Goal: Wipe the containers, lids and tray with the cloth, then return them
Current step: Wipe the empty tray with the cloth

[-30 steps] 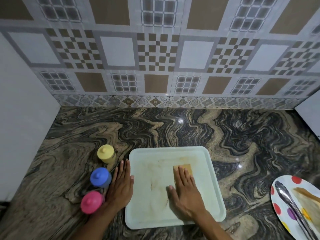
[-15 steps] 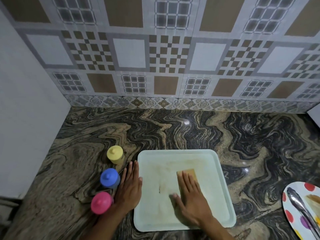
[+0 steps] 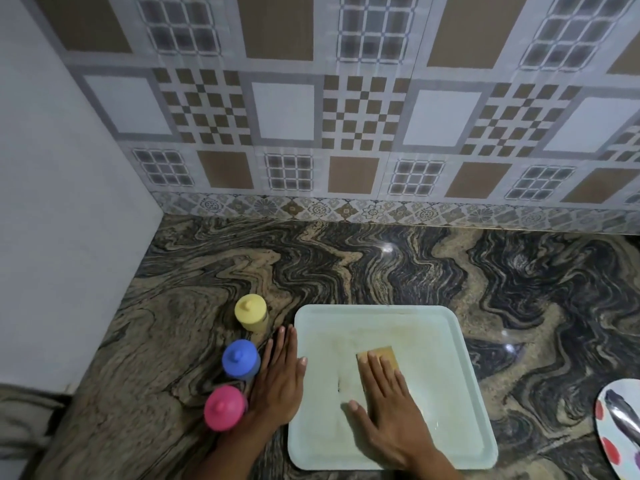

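- The tray (image 3: 453, 344) is lying flat at the near edge of the surface (image 3: 381, 265). It is pale, squarish and round-cornered, with a low raised rim and faint brownish smears showing on its floor.
- The right hand (image 3: 391, 410) is pressing a tan, rectangular cloth (image 3: 382, 352) against the tray's middle with flat, straight fingers, gripping nothing. The fingers are covering most of the cloth.
- The left hand (image 3: 280, 382) is resting palm-down on the surface just beside the tray's left rim, released, with its thumb tip touching that rim.
- The yellow container (image 3: 250, 311), blue container (image 3: 240, 358) and pink container (image 3: 224, 407) are standing upright in a line left of the tray. Each is closed, domed and knobbed on top, and the tops are hiding most of each body.
- The surface is showing glossy stone with swirling black and tan veins.
- A spotted plate (image 3: 614, 452) carrying a shiny metal utensil (image 3: 623, 412) is being cut off by the right edge, so the utensil's kind is hard to make out.
- A patterned tile wall (image 3: 346, 116) is rising behind the surface.
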